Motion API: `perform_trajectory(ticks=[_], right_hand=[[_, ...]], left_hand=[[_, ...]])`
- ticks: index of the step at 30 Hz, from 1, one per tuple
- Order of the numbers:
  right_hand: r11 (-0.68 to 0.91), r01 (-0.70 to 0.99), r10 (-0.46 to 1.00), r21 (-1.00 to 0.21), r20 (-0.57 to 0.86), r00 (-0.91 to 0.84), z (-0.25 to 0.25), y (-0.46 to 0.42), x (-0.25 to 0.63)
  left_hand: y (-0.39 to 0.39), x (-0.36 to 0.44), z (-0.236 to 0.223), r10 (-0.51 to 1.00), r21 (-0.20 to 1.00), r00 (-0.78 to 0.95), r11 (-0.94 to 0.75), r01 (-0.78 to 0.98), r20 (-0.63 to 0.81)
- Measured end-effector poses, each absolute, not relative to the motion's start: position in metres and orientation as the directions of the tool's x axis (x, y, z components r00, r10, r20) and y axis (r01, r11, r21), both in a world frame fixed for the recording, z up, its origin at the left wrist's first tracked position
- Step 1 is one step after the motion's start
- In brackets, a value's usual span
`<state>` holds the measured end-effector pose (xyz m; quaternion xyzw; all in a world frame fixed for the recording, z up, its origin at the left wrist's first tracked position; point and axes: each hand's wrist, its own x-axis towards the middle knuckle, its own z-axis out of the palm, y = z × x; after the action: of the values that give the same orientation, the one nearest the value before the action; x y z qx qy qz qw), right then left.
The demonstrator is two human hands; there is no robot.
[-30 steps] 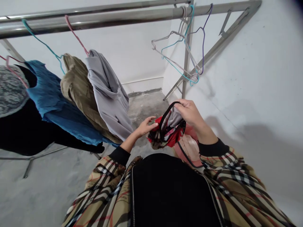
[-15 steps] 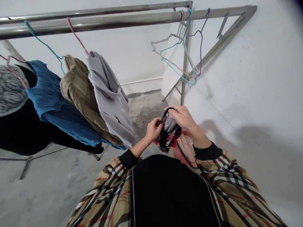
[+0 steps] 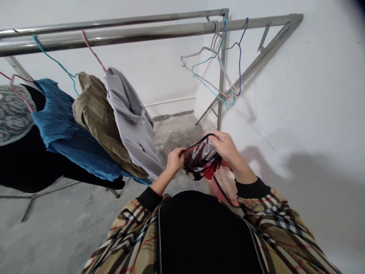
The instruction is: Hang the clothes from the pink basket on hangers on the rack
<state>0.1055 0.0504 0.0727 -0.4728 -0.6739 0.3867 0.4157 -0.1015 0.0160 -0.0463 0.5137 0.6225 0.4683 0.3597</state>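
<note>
We hold a red patterned garment (image 3: pixel 201 164) out in front of us, its black trim (image 3: pixel 196 140) drawn in a taut arc between our hands. Our left hand (image 3: pixel 175 160) pinches one end of the trim between thumb and fingers; our right hand (image 3: pixel 225 146) closes over the other end. The garment hangs between and just below the two hands, touching both, with a gray panel (image 3: pixel 207 150) showing at its top. A pink cloth (image 3: pixel 224 186) with a black edge lies just below our right forearm, beside the garment. To the left, a steel rail (image 3: pixel 114 32) carries a gray top (image 3: pixel 131 121), an olive garment (image 3: pixel 99 129) and a blue top (image 3: pixel 62 125) on wire hangers, well apart from our hands. Bare wire hangers (image 3: pixel 216 64) bunch toward the rail's far end, near a white wall (image 3: pixel 299 87).
</note>
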Motion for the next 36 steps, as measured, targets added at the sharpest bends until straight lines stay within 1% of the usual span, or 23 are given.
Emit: perform_trajectory(ticks=[4, 7, 9, 11, 14, 15, 16, 17, 18, 19, 20, 21, 23, 26, 30, 33, 36], right_hand=[[0.258, 0.343, 0.955, -0.903, 0.185, -0.230, 0.066, 0.054, 0.106], [0.323, 0.410, 0.938, -0.853, 0.232, -0.256, 0.057, 0.059, 0.107], [0.347, 0.472, 0.931, -0.811, 0.234, -0.282, 0.050, 0.063, 0.109], [0.353, 0.539, 0.917, -0.765, 0.168, -0.361, 0.044, 0.068, 0.114], [0.398, 0.585, 0.819, -0.706, -0.014, -0.574, 0.042, 0.079, 0.125], [0.414, 0.582, 0.804, -0.700, -0.018, -0.595, 0.045, 0.085, 0.129], [0.427, 0.579, 0.822, -0.695, 0.031, -0.569, 0.050, 0.093, 0.132], [0.438, 0.581, 0.861, -0.686, 0.135, -0.490, 0.057, 0.101, 0.135], [0.449, 0.595, 0.890, -0.667, 0.271, -0.367, 0.066, 0.111, 0.138], [0.456, 0.621, 0.884, -0.638, 0.407, -0.231, 0.077, 0.123, 0.140], [0.456, 0.660, 0.847, -0.597, 0.518, -0.116, 0.088, 0.134, 0.140], [0.447, 0.706, 0.801, -0.549, 0.597, -0.043, 0.101, 0.146, 0.141], [0.400, 0.797, 0.733, -0.452, 0.680, 0.018, 0.124, 0.170, 0.138], [0.296, 0.901, 0.704, -0.318, 0.710, 0.019, 0.148, 0.202, 0.132], [0.165, 0.972, 0.737, -0.165, 0.676, -0.010, 0.157, 0.235, 0.124], [0.113, 0.987, 0.784, -0.110, 0.620, -0.021, 0.155, 0.246, 0.122], [0.139, 0.988, 0.782, -0.072, 0.620, -0.065, 0.151, 0.244, 0.121]], left_hand=[[0.019, -0.107, -0.044, 0.949, 0.985, -0.289, 0.155, 0.072, -0.129], [0.017, -0.108, -0.030, 0.935, 0.962, -0.235, 0.237, -0.136, -0.264], [0.011, -0.111, -0.014, 0.934, 0.932, -0.163, 0.276, -0.234, -0.318], [0.001, -0.115, 0.005, 0.929, 0.876, -0.061, 0.320, -0.360, -0.365], [-0.018, -0.120, 0.035, 0.911, 0.747, 0.068, 0.374, -0.549, -0.407], [-0.024, -0.121, 0.042, 0.910, 0.730, 0.085, 0.378, -0.570, -0.405], [-0.029, -0.121, 0.048, 0.915, 0.736, 0.084, 0.370, -0.566, -0.395], [-0.034, -0.120, 0.052, 0.920, 0.753, 0.082, 0.363, -0.548, -0.384], [-0.037, -0.119, 0.055, 0.924, 0.772, 0.078, 0.357, -0.526, -0.375], [-0.040, -0.118, 0.056, 0.927, 0.787, 0.072, 0.353, -0.506, -0.369], [-0.042, -0.116, 0.056, 0.927, 0.797, 0.065, 0.351, -0.492, -0.369], [-0.044, -0.115, 0.056, 0.926, 0.801, 0.058, 0.352, -0.484, -0.372], [-0.045, -0.114, 0.054, 0.925, 0.804, 0.043, 0.351, -0.481, -0.378], [-0.047, -0.115, 0.052, 0.927, 0.817, 0.007, 0.333, -0.470, -0.374], [-0.051, -0.120, 0.052, 0.929, 0.825, -0.035, 0.308, -0.474, -0.367], [-0.054, -0.126, 0.052, 0.932, 0.825, -0.055, 0.290, -0.486, -0.360], [-0.057, -0.131, 0.050, 0.931, 0.822, -0.072, 0.277, -0.498, -0.357]])
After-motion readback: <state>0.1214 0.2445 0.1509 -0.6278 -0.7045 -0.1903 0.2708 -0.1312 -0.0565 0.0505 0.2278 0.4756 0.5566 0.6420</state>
